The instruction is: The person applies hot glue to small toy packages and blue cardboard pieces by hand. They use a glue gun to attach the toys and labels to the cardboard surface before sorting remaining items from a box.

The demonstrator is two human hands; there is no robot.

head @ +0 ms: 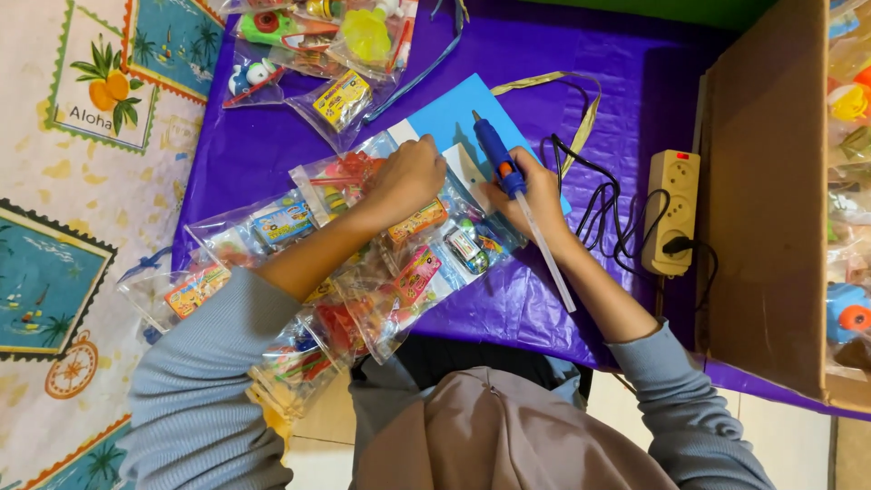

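Note:
My right hand [535, 192] grips a blue glue gun [496, 150] with a clear glue stick [547, 252] sticking out of its back; the nozzle points away from me over a light blue card [454, 113]. My left hand [406, 177] is closed and presses down on a clear plastic toy packet [337, 177] at the card's near edge. Several more clear packets of small colourful toys [408, 272] lie in a row under and beside my left forearm, overlapping the card.
A purple cloth [635, 73] covers the low table. A cream power strip [673, 209] with a black cord [594, 195] lies at right, next to a large cardboard box [767, 200]. More toy packets [318, 45] lie at the far left. A patterned mat [82, 181] covers the floor.

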